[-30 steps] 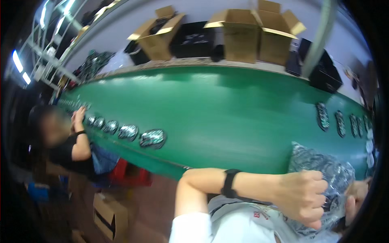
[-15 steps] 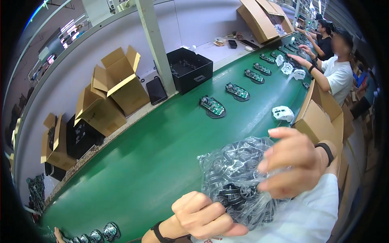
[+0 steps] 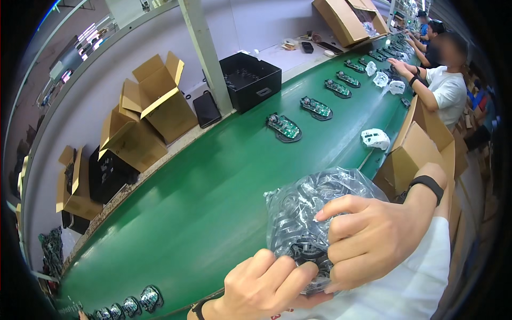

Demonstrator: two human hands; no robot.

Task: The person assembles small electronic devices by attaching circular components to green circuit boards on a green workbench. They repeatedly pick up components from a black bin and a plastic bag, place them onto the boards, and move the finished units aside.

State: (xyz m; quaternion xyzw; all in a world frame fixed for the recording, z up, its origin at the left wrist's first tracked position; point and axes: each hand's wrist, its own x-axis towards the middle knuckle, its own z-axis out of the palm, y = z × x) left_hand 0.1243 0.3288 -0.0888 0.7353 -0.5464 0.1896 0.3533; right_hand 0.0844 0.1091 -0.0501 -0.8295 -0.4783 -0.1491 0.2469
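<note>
Your left hand [image 3: 266, 282] and right hand [image 3: 370, 237] gripped the plastic bag [image 3: 288, 210], close together | opening looked done | black parts [image 3: 306, 249] lay inside, not yet out

By the counter's [image 3: 202, 208] near edge, one bag [image 3: 296, 210] and four white shells [image 3: 375, 139]; boards [image 3: 284, 128], at least five toward its right end, at least four at its near left corner; five cartons [image 3: 173, 114], at least two black bins [image 3: 250, 88].

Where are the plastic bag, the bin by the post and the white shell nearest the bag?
Plastic bag [image 3: 303, 207]: head view, on its clear film.
Bin [image 3: 252, 97]: head view, on its front wall.
White shell [image 3: 376, 138]: head view, on its middle.
</note>
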